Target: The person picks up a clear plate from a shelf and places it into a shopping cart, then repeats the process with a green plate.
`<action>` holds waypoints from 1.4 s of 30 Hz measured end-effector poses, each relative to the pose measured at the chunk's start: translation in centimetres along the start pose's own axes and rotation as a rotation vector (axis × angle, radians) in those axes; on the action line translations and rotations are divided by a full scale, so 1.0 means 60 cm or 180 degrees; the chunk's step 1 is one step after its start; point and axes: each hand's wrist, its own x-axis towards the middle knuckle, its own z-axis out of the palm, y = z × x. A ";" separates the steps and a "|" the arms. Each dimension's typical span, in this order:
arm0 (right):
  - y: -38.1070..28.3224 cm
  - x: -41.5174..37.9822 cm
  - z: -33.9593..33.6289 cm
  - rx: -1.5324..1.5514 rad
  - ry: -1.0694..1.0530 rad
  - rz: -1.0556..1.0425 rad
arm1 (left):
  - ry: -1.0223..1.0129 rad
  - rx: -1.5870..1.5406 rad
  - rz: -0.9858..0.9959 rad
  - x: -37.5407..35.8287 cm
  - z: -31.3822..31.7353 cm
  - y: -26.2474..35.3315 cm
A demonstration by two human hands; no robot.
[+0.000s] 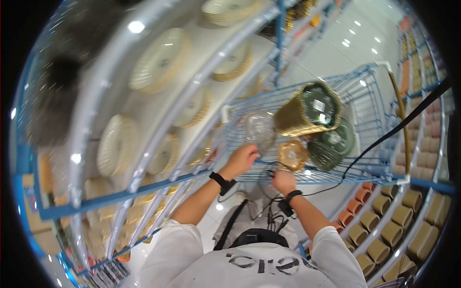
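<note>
A blue wire cart (370, 91) holds a tall gold pot with a green scalloped inside (319, 108), green glossy dishes (331, 144), a small amber scalloped dish (292, 156) and a clear item (260, 127). My left hand (242, 159) is at the near left of the cart, beside the clear item, its fingers curled; what they hold, if anything, is hidden. My right hand (283, 181) is closed at the cart's near edge, below the amber dish, by a dark cable or small dark object too blurred to name.
Shelves with pale, gold-rimmed oval dishes (161, 60) rise at the left. Rows of tan pots (403, 209) and orange pots (355, 206) stand on shelves at the right. A black cable (403, 117) crosses over the cart. White floor tiles (336, 48) show beyond.
</note>
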 end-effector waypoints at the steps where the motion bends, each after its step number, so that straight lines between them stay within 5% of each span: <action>1: 0.000 0.000 0.012 -0.0009 0.0041 0.0060 | 0.0035 -0.0098 0.0022 -0.043 -0.036 0.033; 8: -0.039 -0.024 0.007 -0.0132 0.0067 0.0174 | 0.0078 -0.0639 -0.0086 -0.395 -0.314 0.283; 14: -0.049 -0.030 0.044 -0.0159 0.0257 0.0103 | 0.1369 -0.1140 0.0514 -0.649 -0.512 0.469; 15: -0.053 -0.027 0.051 -0.0092 0.0281 0.0096 | 0.2038 -0.0917 0.0702 -0.676 -0.529 0.490; 16: -0.051 -0.021 0.055 -0.0028 0.0273 0.0116 | 0.2679 -0.0702 0.0864 -0.685 -0.545 0.505; 18: -0.051 -0.009 0.057 -0.0056 0.0249 0.0145 | 0.2707 -0.0326 0.1362 -0.680 -0.602 0.543; 21: -0.055 0.007 0.062 -0.0026 0.0210 0.0248 | 0.3435 0.0900 0.1177 -0.645 -0.663 0.554; 26: -0.090 -0.009 0.048 -0.0002 0.0157 0.0354 | 0.3705 0.2883 0.0492 -0.535 -0.747 0.444; 29: -0.104 -0.019 0.069 0.0138 0.0184 0.0461 | 0.3480 0.3462 0.0666 -0.505 -0.786 0.371; 36: -0.149 -0.044 0.075 0.0266 0.0188 0.0638 | 0.3319 0.3472 0.0069 -0.467 -0.801 0.277; 42: -0.176 -0.057 0.085 0.0325 -0.0068 0.0680 | 0.3391 0.3198 0.0333 -0.455 -0.804 0.266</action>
